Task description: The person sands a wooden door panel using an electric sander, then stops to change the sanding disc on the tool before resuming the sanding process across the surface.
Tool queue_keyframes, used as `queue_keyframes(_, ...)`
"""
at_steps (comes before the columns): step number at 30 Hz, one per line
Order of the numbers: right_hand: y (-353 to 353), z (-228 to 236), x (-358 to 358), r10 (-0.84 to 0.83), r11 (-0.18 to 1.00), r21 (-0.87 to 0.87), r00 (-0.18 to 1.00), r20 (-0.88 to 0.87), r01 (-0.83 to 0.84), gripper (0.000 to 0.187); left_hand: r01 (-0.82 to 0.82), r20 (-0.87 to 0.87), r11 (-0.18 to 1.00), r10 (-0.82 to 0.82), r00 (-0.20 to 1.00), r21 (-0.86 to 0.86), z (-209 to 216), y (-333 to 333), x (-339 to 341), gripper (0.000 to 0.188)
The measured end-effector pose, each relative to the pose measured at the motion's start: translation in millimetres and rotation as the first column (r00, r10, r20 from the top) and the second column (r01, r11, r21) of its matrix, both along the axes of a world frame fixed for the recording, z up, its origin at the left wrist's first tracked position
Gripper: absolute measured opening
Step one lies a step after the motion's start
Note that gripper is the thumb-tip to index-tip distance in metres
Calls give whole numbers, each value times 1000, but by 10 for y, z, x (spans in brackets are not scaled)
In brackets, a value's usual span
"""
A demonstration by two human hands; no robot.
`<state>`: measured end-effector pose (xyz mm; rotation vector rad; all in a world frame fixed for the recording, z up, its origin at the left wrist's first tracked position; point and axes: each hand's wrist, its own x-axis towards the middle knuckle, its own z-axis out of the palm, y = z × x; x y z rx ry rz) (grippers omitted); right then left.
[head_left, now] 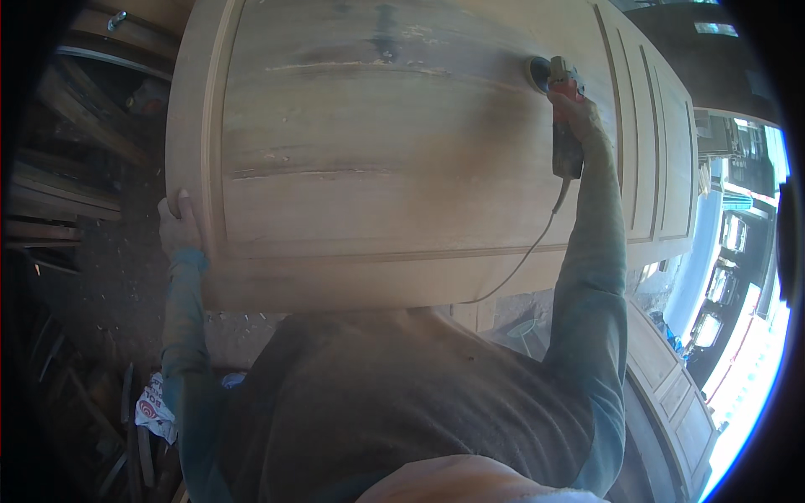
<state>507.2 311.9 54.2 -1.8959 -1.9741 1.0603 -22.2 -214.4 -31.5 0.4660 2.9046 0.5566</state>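
Note:
A large pale wooden door with raised mouldings lies flat in front of me. Across its wide panel run rough dark streaks and long cracks. My right hand is wrapped round the body of a red and black angle grinder. The grinder's round sanding disc meets the panel near its far right, with a brown haze of dust beside it. From the tool's rear a thin grey cord trails over the near edge. At the door's left edge, my left hand grips the rim, thumb on top.
Stacked timber and scrap wood lie along the left, above a dusty floor. A white printed bag sits at the lower left. Another panelled door leans at the lower right. Bright daylight enters at far right, where several vehicles stand.

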Motion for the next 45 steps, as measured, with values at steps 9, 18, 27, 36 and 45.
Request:
queue_keyframes(9, -74, 94, -430, 132, 990, -49, 991, 39, -130, 55, -34, -10, 999, 34, 999, 5, -57, -35, 20, 67)
queue_keyframes(18, -337, -52, -882, 409, 906, 69, 906, 110, -418, 55, -15, 36, 997, 13, 999, 76, -46, -102, 26, 67)
queue_keyframes(27, 707, -8, -768, 279, 960, -4, 954, 113, -281, 59, -28, -16, 1000, 28, 999, 2, -75, -44, -48, 68)
queue_keyframes(36, 697, 72, -974, 212, 977, -39, 977, 29, -211, 48, -58, -85, 997, 54, 995, -49, -139, -76, -81, 74)
queue_keyframes(45, 232, -46, -999, 409, 908, 27, 897, 170, -419, 48, 3, -104, 999, 1, 995, 41, -168, -106, -87, 67)
